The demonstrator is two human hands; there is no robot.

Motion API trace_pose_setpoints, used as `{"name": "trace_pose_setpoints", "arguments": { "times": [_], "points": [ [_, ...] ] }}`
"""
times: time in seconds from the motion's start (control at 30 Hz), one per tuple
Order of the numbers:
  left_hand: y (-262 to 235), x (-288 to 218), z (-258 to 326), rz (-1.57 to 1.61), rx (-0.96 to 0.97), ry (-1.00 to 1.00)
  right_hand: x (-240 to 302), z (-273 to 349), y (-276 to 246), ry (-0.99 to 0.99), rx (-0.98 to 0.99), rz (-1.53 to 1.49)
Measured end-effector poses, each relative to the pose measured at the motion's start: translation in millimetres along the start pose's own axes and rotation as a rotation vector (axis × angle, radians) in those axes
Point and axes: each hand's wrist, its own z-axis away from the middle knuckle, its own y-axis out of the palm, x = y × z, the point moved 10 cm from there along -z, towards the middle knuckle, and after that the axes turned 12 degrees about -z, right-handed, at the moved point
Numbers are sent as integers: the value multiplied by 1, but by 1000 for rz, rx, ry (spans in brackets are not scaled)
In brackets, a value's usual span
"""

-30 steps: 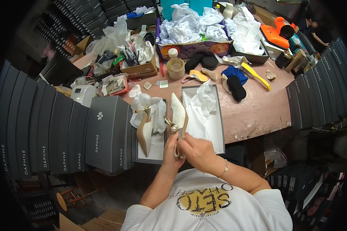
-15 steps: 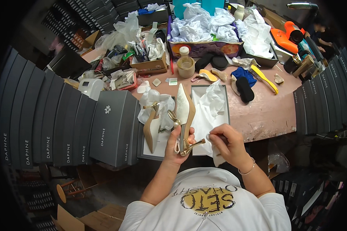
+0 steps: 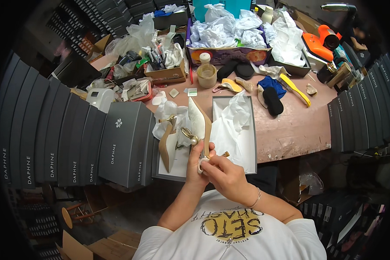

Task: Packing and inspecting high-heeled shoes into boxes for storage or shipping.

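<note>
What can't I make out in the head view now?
All in the head view:
Held shoe: heel end mostly hidden by left hand and right hand.
White piece: too small, partly finger-covered, to identify.
Open right-hand box: much floor hidden under white paper.
Other person: too blurred.

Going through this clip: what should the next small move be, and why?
Probably a light rub by the right hand at the back of the white shoe. The right hand seems to pinch a small white piece there, too small to identify, while the left hand holds the shoe, so it should stay steady.
</note>
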Motion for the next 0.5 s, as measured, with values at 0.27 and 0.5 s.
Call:
{"name": "trace_pose_setpoints", "arguments": {
  "times": [0.27,0.5],
  "points": [
    [-4,-3,3,14,-86,23,0,13,4,-38,-4,-63],
    [-14,-5,3,-6,-190,91,4,16,9,10,30,-62]
  ]
}}
